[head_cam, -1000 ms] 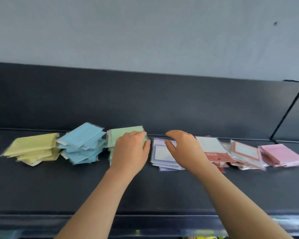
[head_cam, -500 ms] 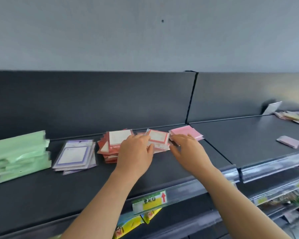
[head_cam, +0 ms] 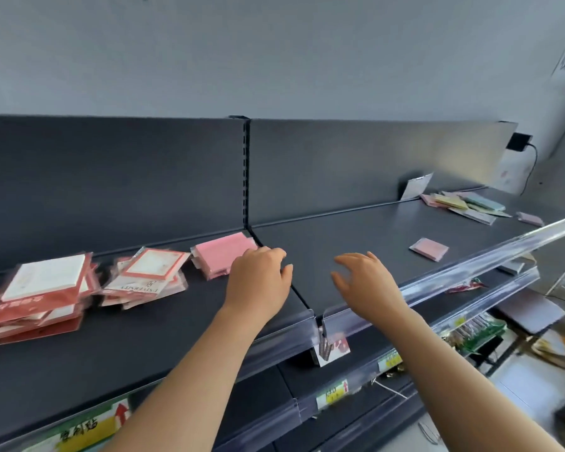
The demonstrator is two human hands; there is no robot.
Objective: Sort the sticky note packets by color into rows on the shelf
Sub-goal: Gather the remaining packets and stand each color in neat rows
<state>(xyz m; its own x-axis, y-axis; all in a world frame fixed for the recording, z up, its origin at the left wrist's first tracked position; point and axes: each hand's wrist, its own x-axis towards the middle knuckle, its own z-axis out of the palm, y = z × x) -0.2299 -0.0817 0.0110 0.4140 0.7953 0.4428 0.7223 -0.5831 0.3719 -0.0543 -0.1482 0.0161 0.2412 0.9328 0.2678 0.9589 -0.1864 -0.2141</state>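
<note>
On the dark shelf (head_cam: 150, 324) lie sorted piles: a red-bordered pile (head_cam: 43, 298) at the far left, a second red-and-white pile (head_cam: 144, 275) beside it, then a pink pile (head_cam: 221, 252). My left hand (head_cam: 258, 282) hovers at the pink pile's right edge, fingers loosely curled, holding nothing. My right hand (head_cam: 362, 282) floats over the bare right shelf section with its fingers spread and empty. One loose pink packet (head_cam: 428, 248) lies further right. A mixed heap of pink, yellow and green packets (head_cam: 463, 203) sits at the back right.
A clear price rail (head_cam: 470, 265) runs along the shelf's front edge. A white card (head_cam: 416, 186) leans on the back panel. Another small pink packet (head_cam: 530, 218) lies near the right end. Lower shelves hold snack bags (head_cam: 470, 331) and price tags.
The view has swung right, from the yellow, blue, green and purple piles to the red and pink ones. Both hands moved right with it and have left the piles; the right hand opened.
</note>
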